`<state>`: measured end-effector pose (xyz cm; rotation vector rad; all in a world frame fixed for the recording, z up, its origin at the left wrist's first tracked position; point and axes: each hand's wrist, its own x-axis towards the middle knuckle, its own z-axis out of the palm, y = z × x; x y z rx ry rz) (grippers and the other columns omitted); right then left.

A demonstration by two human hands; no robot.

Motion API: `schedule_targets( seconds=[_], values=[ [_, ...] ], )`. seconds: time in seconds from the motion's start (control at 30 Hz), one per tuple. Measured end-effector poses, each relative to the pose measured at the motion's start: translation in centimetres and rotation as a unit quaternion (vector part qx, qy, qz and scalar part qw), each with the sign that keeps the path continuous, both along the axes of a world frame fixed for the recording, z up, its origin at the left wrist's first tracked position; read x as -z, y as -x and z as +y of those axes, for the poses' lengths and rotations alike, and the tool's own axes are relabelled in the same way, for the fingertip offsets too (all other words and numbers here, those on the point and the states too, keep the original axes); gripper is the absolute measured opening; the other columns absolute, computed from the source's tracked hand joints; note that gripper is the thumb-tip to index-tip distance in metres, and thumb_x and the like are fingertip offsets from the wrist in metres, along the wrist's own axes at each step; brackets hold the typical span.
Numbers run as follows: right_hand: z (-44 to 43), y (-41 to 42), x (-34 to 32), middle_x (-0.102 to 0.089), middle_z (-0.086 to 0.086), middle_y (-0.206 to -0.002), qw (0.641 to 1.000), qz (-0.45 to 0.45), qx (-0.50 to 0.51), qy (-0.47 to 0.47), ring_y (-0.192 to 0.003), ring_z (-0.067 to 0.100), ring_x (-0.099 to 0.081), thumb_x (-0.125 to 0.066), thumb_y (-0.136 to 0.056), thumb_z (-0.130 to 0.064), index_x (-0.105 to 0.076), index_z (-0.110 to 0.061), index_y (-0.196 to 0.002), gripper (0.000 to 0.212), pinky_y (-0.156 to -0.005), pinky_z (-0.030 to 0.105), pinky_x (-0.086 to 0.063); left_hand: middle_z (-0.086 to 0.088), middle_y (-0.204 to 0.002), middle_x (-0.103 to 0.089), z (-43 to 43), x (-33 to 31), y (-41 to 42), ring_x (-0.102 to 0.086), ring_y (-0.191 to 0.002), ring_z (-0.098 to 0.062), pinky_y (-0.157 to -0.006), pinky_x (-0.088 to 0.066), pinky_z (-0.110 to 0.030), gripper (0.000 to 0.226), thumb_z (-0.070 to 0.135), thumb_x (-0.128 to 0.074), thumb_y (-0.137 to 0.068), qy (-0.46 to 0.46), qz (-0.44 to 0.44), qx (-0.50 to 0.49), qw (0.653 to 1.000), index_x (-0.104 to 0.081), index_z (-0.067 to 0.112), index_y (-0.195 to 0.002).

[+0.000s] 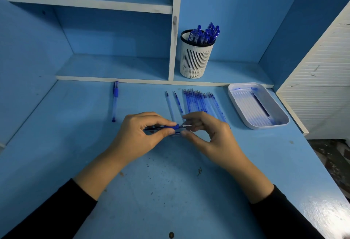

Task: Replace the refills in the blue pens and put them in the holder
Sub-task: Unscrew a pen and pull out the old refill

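The blue pen (170,126) is gripped by the left hand (140,134), tip pinched by the right hand (212,136). The refills (200,102) are laid just behind the pen, holder (195,58) further back.

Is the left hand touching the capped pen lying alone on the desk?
Apart. The head view shows bare desk between the capped pen and the left hand, which grips a second pen.
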<state>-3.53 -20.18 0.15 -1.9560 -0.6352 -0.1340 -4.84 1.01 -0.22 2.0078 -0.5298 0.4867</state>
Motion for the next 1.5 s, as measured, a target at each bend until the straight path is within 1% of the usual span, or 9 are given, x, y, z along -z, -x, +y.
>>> schedule_targets(
  seconds=[0.4, 0.57, 0.73, 0.83, 0.93, 1.07, 1.23, 1.37, 1.5],
  values=[
    [0.23, 0.06, 0.28, -0.069, -0.004, -0.093, 0.999, -0.035, 0.003, -0.002, -0.086, 0.011, -0.065, -0.071, -0.086, -0.009, -0.068, -0.011, -0.103, 0.017, -0.082, 0.022, -0.052, 0.010, -0.085, -0.073, 0.05, -0.01, 0.03, -0.069, -0.077, -0.006, -0.072, -0.056, -0.023, 0.016, 0.021, -0.078, -0.077, -0.012, -0.007, -0.003, 1.000, -0.078, 0.018, -0.093],
    [0.26, 0.16, 0.18, -0.070, -0.006, -0.091, 0.999, -0.037, 0.021, 0.004, -0.088, 0.008, -0.065, -0.068, -0.087, -0.028, -0.070, -0.013, -0.103, 0.022, -0.081, 0.016, -0.049, 0.013, -0.085, -0.073, 0.10, -0.08, -0.03, -0.069, -0.078, -0.006, -0.072, -0.055, -0.022, 0.015, 0.019, -0.078, -0.078, -0.012, -0.007, -0.001, 1.000, -0.078, 0.018, -0.093],
    [0.38, 0.17, 0.29, -0.068, -0.002, -0.088, 0.998, -0.063, 0.014, -0.005, -0.084, 0.010, -0.064, -0.071, -0.086, -0.008, -0.068, -0.008, -0.097, 0.011, -0.080, 0.022, -0.051, 0.011, -0.085, -0.073, 0.18, -0.04, -0.04, -0.069, -0.078, -0.004, -0.072, -0.056, -0.024, 0.015, 0.017, -0.080, -0.077, -0.019, -0.012, -0.004, 1.000, -0.078, 0.017, -0.092],
    [0.41, 0.13, 0.38, -0.068, -0.002, -0.083, 0.995, -0.090, 0.029, 0.012, -0.080, 0.005, -0.061, -0.069, -0.088, -0.012, -0.070, -0.009, -0.093, 0.006, -0.077, 0.013, -0.046, 0.011, -0.086, -0.073, 0.14, 0.02, 0.08, -0.070, -0.079, -0.004, -0.073, -0.057, -0.025, 0.014, 0.016, -0.079, -0.077, -0.022, -0.015, 0.002, 1.000, -0.078, 0.016, -0.091],
    [0.42, 0.37, 0.37, -0.068, -0.003, -0.092, 0.997, -0.073, 0.037, 0.004, -0.088, 0.007, -0.063, -0.073, -0.084, -0.020, -0.068, -0.010, -0.101, 0.020, -0.081, 0.016, -0.049, 0.009, -0.086, -0.073, 0.15, 0.03, -0.06, -0.070, -0.078, -0.005, -0.072, -0.057, -0.027, 0.014, 0.019, -0.078, -0.078, -0.019, -0.016, -0.001, 1.000, -0.079, 0.014, -0.091],
    [0.53, 0.25, 0.43, -0.068, -0.002, -0.087, 0.996, -0.085, 0.029, 0.006, -0.082, 0.008, -0.063, -0.071, -0.085, -0.008, -0.068, -0.008, -0.095, 0.010, -0.079, 0.016, -0.048, 0.008, -0.086, -0.074, 0.17, 0.01, 0.04, -0.070, -0.080, -0.004, -0.074, -0.057, -0.025, 0.014, 0.019, -0.078, -0.077, -0.023, -0.014, -0.002, 1.000, -0.079, 0.013, -0.090],
    [0.37, 0.27, 0.53, -0.069, -0.003, -0.092, 0.998, -0.049, 0.033, -0.015, -0.089, 0.010, -0.065, -0.075, -0.082, -0.022, -0.069, -0.010, -0.100, 0.022, -0.082, 0.022, -0.051, 0.008, -0.085, -0.073, 0.21, -0.07, -0.06, -0.069, -0.078, -0.006, -0.073, -0.055, -0.023, 0.013, 0.017, -0.078, -0.078, -0.020, -0.014, 0.000, 1.000, -0.079, 0.012, -0.090],
    [0.55, 0.16, 0.55, -0.069, -0.001, -0.086, 0.998, -0.042, 0.015, -0.046, -0.083, 0.017, -0.067, -0.074, -0.082, -0.008, -0.071, -0.007, -0.091, 0.010, -0.079, 0.034, -0.055, 0.006, -0.083, -0.072, 0.16, 0.04, 0.09, -0.070, -0.080, -0.003, -0.076, -0.055, -0.020, 0.010, 0.014, -0.079, -0.076, -0.020, -0.011, 0.003, 1.000, -0.078, 0.006, -0.082],
    [0.80, 0.47, 0.37, -0.072, -0.003, -0.076, 0.993, 0.042, 0.037, -0.107, -0.073, 0.011, -0.069, -0.074, -0.080, -0.002, -0.072, -0.011, -0.079, 0.010, -0.074, 0.021, -0.052, 0.001, -0.080, -0.071, -0.03, 0.13, 0.29, -0.069, -0.082, 0.001, -0.077, -0.054, -0.016, 0.007, 0.010, -0.079, -0.076, -0.035, -0.032, 0.006, 0.999, -0.077, 0.004, -0.079]
  ],
)
